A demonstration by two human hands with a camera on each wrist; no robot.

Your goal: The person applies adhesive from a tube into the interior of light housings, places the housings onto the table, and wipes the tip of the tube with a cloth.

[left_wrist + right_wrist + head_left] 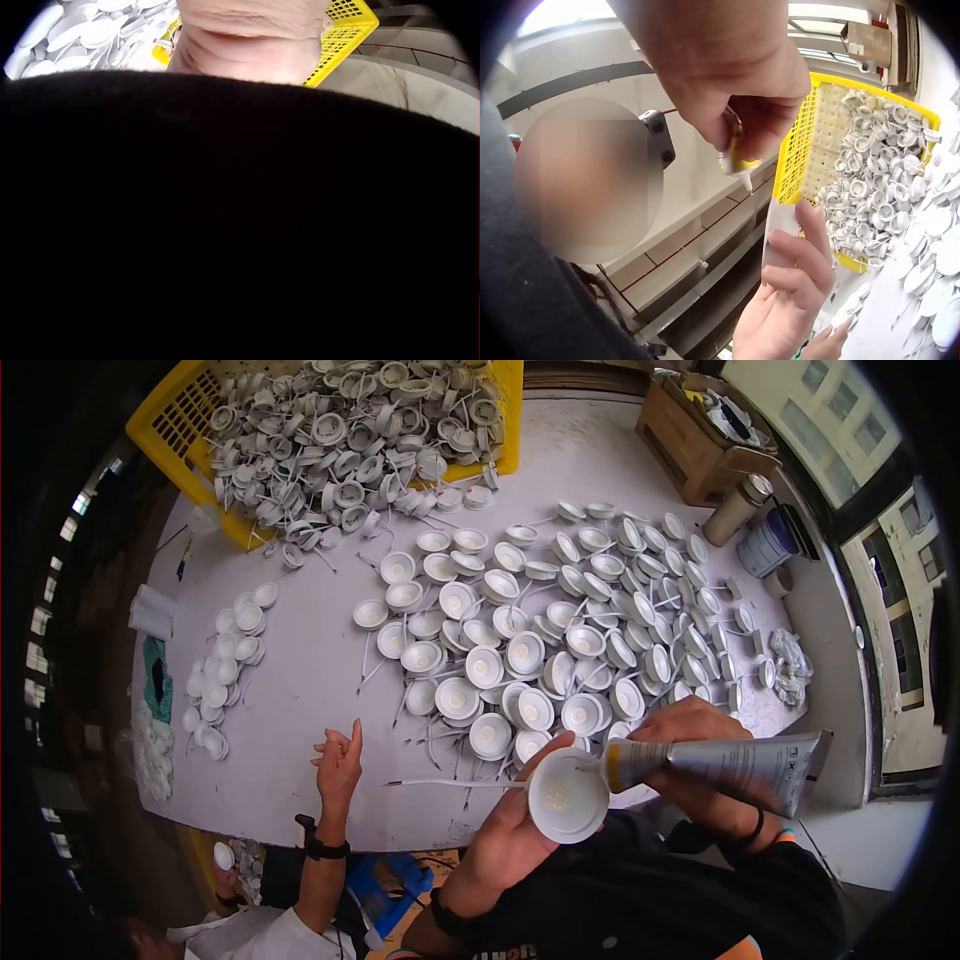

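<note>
My left hand (503,848) holds a round white downlight (568,797), its open face with yellowish LED dots toward the head camera. The light's white cable (450,783) sticks out to the left. My right hand (690,722) grips a silver squeeze tube (745,765) with a yellow end; in the right wrist view its white nozzle (747,181) points down, near the downlight's edge (782,229). The left wrist view shows only part of the hand or wrist (251,41) above a large dark area.
Many similar downlights (525,652) spread over the table (300,760). A yellow crate (510,420) full of white ring-shaped parts stands behind. More lights (215,680) lie in a left cluster. A cardboard box (690,440) and flask (738,510) stand back right. Another person's hand (340,765) reaches over the table.
</note>
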